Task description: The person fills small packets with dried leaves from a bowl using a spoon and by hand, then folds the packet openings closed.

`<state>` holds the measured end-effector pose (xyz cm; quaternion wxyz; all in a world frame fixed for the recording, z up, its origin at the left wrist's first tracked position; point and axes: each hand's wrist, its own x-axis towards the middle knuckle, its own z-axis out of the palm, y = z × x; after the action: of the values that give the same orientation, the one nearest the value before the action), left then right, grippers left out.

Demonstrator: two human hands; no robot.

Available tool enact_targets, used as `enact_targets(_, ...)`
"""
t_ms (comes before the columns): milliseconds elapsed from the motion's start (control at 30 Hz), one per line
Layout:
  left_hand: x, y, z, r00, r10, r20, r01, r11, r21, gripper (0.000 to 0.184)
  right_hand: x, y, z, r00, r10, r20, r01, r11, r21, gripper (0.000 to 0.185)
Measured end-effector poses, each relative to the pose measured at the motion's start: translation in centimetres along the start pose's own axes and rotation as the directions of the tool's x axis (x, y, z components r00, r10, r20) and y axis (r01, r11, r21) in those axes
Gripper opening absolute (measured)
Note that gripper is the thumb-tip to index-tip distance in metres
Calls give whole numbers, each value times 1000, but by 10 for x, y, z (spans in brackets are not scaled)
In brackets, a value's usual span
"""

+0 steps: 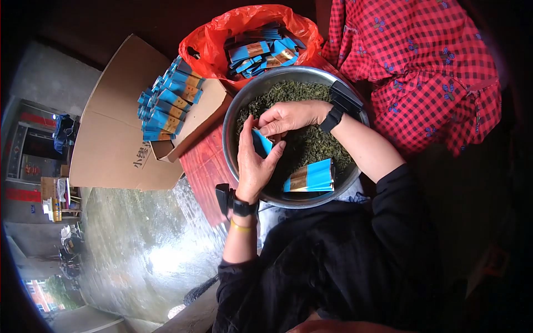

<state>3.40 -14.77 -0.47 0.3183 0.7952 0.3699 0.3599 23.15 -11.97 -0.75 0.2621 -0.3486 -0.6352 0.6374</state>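
Note:
My left hand (255, 166) is closed around a small blue packet (262, 143), holding it tilted over a large metal basin (228, 136). Fingers of my right hand (294, 116) are pinched together at the packet's upper end; what lies between them is hidden. Dried green leaves (327, 141), like tea, fill much of the basin below both hands. On the leaves near the basin's front rim rests a stack of flat blue and gold packets (311, 176).
Behind the basin, a red plastic bag (200, 41) holds many blue packets. To its left, filled-looking packets (169, 102) stand in rows in an open cardboard box (111, 127). A red checked cloth (416, 72) hangs at the right. Reddish wooden boards (208, 169) lie under the basin.

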Motion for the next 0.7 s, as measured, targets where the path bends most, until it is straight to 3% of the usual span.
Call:
enact_targets(433,0,2,-3,1000,-2,4,2,995,-97,86,3,6,-3,1000,-19,2,19,1000,18,40)
enact_targets(700,-1,-5,-1,999,-32,12,33,996,-85,82,3,7,-4,999,-42,4,42,998,-39,29)
